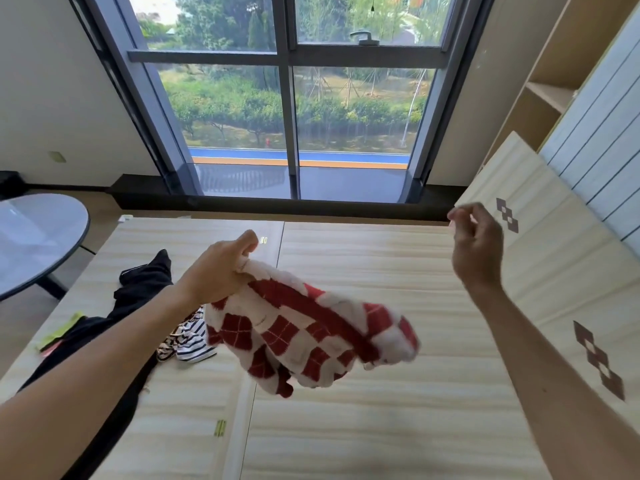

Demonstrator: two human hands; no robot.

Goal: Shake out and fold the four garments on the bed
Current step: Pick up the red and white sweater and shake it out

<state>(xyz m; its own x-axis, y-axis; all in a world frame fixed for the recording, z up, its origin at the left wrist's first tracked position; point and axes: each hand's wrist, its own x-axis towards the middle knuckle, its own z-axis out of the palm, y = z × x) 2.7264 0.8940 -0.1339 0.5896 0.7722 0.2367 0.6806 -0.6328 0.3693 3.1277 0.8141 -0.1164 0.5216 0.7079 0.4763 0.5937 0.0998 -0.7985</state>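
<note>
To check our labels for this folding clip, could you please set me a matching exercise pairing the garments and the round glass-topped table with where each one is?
Things
1. red-and-white checked fleecy garment
2. long black garment
3. black-and-white striped garment
4. round glass-topped table

Places
A. crumpled on the pale wood-grain bed, just right of the black one
B. standing left of the bed
C. gripped in the left hand, hanging above the bed
D. stretched along the bed's left side

Pairs: 1-C; 2-D; 3-A; 4-B
</note>
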